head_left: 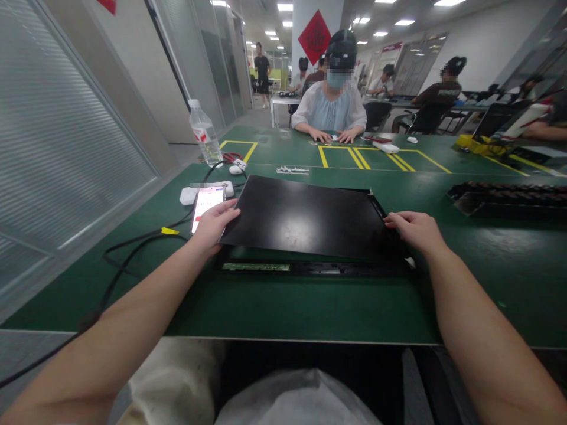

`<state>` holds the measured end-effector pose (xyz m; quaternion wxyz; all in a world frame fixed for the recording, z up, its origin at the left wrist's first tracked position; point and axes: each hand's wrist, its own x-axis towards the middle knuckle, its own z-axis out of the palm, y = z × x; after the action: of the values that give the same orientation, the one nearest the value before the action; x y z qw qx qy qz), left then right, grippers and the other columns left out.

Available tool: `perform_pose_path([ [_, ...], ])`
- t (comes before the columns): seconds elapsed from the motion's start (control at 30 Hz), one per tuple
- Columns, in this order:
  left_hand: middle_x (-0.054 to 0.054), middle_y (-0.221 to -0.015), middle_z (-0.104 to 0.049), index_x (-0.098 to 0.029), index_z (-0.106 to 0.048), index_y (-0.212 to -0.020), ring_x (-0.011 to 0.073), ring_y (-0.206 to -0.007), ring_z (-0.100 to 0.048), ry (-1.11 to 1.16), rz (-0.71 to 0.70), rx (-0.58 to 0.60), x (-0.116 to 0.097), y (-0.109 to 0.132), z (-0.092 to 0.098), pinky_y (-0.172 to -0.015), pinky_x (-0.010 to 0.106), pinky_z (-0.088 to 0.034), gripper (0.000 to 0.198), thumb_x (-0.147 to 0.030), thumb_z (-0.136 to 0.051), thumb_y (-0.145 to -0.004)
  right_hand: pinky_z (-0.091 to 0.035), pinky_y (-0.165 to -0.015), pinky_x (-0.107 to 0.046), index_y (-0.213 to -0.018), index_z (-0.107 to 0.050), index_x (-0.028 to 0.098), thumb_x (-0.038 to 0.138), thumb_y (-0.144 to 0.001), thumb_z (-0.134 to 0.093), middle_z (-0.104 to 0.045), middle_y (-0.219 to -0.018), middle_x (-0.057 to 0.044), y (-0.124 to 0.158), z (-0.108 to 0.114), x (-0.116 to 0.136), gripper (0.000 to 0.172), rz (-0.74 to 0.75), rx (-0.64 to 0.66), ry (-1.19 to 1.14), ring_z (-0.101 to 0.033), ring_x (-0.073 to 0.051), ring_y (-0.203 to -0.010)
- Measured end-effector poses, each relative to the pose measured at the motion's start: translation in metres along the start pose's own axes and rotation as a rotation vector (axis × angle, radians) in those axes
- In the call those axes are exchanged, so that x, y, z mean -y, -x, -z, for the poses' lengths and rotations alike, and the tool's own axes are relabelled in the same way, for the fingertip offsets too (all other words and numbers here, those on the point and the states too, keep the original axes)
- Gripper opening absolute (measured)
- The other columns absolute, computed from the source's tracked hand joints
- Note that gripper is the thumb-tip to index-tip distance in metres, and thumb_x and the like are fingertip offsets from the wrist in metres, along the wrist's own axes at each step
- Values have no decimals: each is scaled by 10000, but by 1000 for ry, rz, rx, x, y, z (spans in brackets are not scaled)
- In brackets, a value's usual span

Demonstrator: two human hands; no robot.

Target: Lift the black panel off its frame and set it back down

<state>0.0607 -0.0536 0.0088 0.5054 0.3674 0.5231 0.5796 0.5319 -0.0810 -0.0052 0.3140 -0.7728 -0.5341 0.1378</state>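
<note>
A glossy black display panel lies tilted over a black frame, its left side raised. My left hand grips the panel's left edge, thumb on top and the other fingers partly hidden beneath. At the opposite end, my right hand pinches the right edge with thumb and forefinger; whether it grips the panel alone or the frame's rim too, I cannot tell. Along the frame's near side shows a green circuit board strip. A small white piece shows below my right hand.
A lit phone, white power strip and black cable lie left. A water bottle stands behind them. Black stacked trays are at right. Across the green table, a co-worker rests both hands near yellow tape markings.
</note>
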Motion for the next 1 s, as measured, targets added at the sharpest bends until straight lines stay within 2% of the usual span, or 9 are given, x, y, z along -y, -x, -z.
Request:
perform_pose_path([
  [0.23, 52, -768, -813, -129, -816, -1021, 199, -724, -772, -22, 25, -29, -3, 2, -2, -662, 250, -625, 330, -50, -759, -706, -585, -760, -423, -857, -840, 237, 488, -829, -639, -814, -865, -99, -1, -1, -2, 323, 8, -3, -31, -749, -324, -924],
  [0.37, 43, -737, -803, -126, -818, -1023, 185, -684, -762, -26, 31, -33, -6, 4, -4, -641, 235, -617, 325, -43, -748, -718, -577, -761, -416, -862, -841, 237, 481, -830, -626, -817, -878, -94, 0, 0, 0, 326, 2, 0, -21, -748, -320, -924],
  [0.63, 65, -790, -827, -131, -823, -1050, 214, -742, -791, -56, 44, -20, -6, 4, -3, -663, 258, -637, 344, -56, -740, -724, -544, -764, -429, -863, -844, 240, 464, -828, -602, -816, -870, -85, 3, 1, 4, 331, 36, -24, 70, -719, -291, -768],
  [1.0, 94, -957, -850, -135, -814, -1098, 251, -951, -810, -12, 38, 52, -7, 3, -3, -837, 286, -654, 366, -69, -718, -751, -543, -790, -422, -875, -845, 250, 439, -835, -609, -813, -864, -78, 5, 2, 8, 305, 35, -15, 102, -739, -314, -890],
])
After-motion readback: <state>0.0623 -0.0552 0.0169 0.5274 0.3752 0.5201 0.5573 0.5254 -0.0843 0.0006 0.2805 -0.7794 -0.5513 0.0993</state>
